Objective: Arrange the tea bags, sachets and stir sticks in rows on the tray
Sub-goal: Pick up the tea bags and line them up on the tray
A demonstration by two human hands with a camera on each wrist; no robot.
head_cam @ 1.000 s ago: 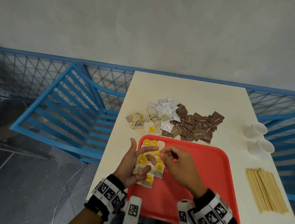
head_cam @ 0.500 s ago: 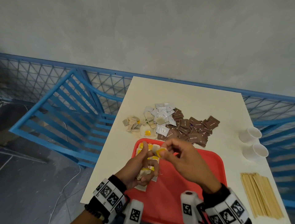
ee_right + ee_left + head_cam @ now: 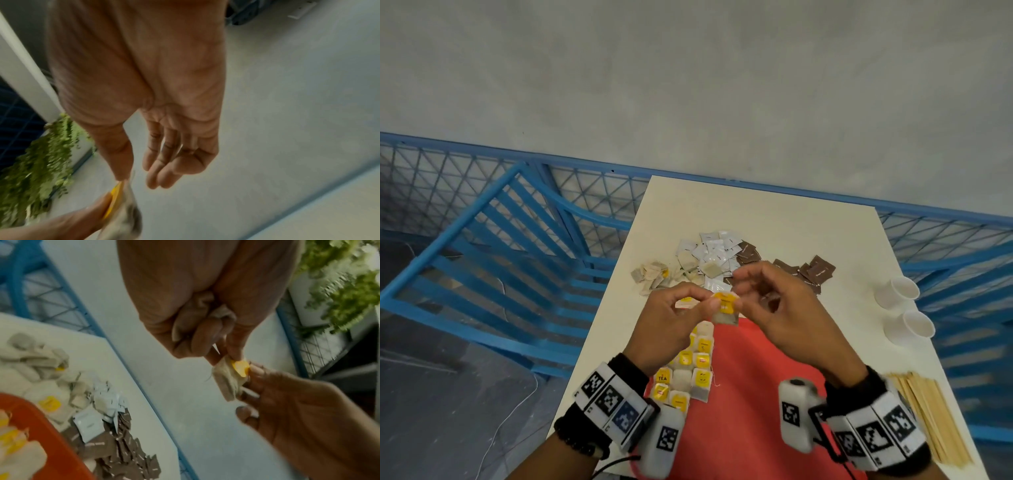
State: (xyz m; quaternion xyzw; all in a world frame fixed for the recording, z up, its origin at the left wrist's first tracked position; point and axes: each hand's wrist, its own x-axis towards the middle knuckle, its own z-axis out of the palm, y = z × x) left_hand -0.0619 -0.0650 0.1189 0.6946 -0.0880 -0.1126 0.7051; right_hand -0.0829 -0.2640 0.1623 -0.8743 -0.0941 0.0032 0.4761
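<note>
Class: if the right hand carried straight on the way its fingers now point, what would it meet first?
Most likely the left hand: the right hand points at it across the yellow-tagged paper tea bag both pinch. Depth is uncertain.

A yellow-tagged tea bag [image 3: 726,310] hangs above the red tray [image 3: 750,383]; more tea bags [image 3: 690,373] lie in rows on the tray's left side.

Matt red plastic tray [image 3: 750,394], wooden stir sticks [image 3: 928,414]
</note>
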